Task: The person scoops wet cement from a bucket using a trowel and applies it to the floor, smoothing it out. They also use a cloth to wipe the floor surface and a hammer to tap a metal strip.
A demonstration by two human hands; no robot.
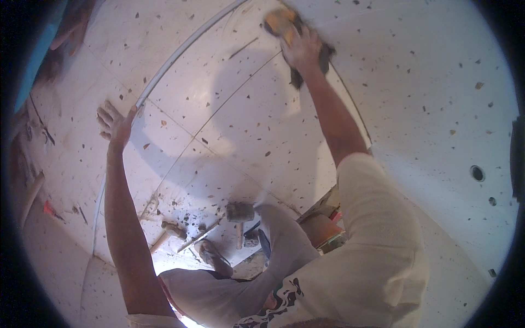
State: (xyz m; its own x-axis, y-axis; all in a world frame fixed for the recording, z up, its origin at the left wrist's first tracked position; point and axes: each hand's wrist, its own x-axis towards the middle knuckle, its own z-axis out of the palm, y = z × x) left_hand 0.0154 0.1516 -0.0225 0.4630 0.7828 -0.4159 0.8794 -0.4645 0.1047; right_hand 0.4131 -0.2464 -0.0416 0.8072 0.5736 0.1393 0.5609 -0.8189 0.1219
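At the far side of the tiled floor (235, 131), my right hand (302, 49) reaches out and grips a yellow-and-black tool (281, 24). Motion blurs the tool, so its exact kind does not show. My left hand (116, 124) rests at the left with fingers spread, its thumb side against a curved grey strip (164, 68). Nothing is held in that hand. The pale tiles carry scattered dark and brown chips, with thin joints running between them.
Near my leg lie a mallet (240, 212) with a dark head, a hammer (174, 229) and a thin wooden stick (199, 236). My shoe (212, 257) is beside them. A dark round hole (477, 173) pierces the pale speckled surface at the right.
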